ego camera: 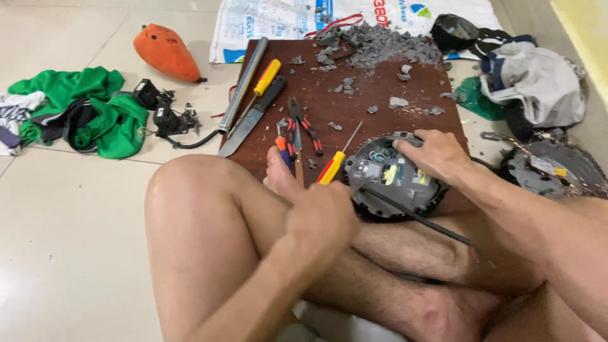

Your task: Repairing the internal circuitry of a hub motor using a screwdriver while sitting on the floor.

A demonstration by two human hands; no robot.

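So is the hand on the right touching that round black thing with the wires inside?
Touching. The head view shows the right hand resting on the round black device, its fingers pressed on the far rim with no gap.
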